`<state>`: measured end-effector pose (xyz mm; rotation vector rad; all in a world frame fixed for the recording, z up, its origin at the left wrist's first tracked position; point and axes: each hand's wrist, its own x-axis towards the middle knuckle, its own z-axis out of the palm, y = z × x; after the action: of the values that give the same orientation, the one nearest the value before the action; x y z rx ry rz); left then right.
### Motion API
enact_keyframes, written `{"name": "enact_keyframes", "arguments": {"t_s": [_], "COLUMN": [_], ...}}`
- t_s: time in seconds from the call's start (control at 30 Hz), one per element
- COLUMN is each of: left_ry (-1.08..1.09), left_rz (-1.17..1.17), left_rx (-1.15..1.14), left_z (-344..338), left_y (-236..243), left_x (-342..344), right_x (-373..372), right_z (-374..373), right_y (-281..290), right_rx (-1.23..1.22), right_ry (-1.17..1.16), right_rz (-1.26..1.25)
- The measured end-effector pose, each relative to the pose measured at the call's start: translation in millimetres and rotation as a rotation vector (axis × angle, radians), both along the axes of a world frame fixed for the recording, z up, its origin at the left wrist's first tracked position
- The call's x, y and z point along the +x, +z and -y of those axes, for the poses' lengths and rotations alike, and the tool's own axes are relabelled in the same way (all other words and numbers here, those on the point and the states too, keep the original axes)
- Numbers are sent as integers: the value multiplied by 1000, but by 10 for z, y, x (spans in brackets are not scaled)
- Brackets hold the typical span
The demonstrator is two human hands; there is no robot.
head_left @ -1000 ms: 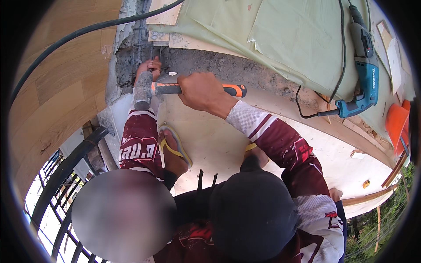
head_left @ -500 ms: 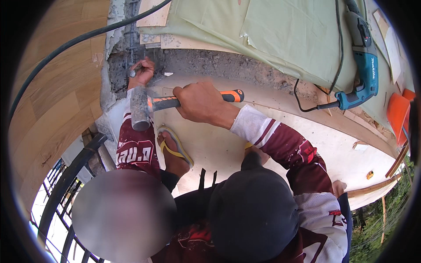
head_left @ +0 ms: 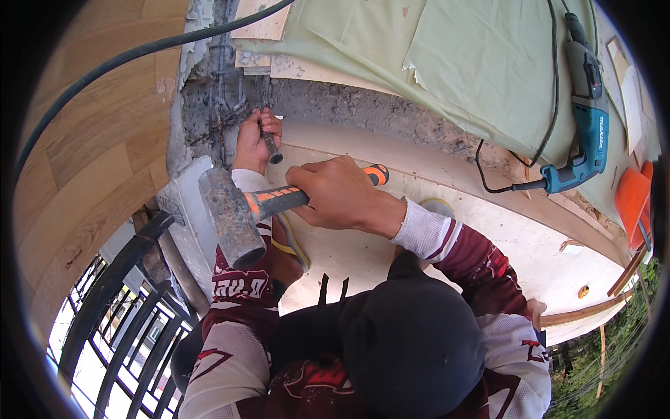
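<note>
Chisel (head_left: 269,143) gripped in my left hand (head_left: 252,140), tip against the broken concrete edge (head_left: 209,112), hammer (head_left: 234,216) clenched in my right hand (head_left: 335,195) just below it, blue drill (head_left: 583,140) lying on the green sheet (head_left: 453,63) far right

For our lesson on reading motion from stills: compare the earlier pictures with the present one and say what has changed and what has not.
The right hand has drawn the hammer back from the chisel, its head swinging down and away from the broken concrete. The left hand still grips the chisel there. The blue drill lies unmoved.
</note>
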<state>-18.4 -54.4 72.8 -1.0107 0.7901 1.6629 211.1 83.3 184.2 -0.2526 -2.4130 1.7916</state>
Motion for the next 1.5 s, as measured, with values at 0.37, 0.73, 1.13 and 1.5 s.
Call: {"name": "enact_keyframes", "arguments": {"t_s": [0.37,0.73,1.13,1.5], "left_ry": [169,222,198,273], "left_rz": [-227,-325,-412,-319], "left_rx": [-295,-331,-635,-383], "left_z": [-458,-733,-1194,-905], "left_y": [-214,-364,-402,-436], "left_x": [302,82,32,82], "right_x": [409,489,479,463], "right_z": [-254,-286,-410,-248], "right_y": [-206,80,264,138], "right_rx": [-109,-702,-817,-890], "right_ry": [-219,-785,-921,-907], "right_rz": [1,-208,-498,-432]}}
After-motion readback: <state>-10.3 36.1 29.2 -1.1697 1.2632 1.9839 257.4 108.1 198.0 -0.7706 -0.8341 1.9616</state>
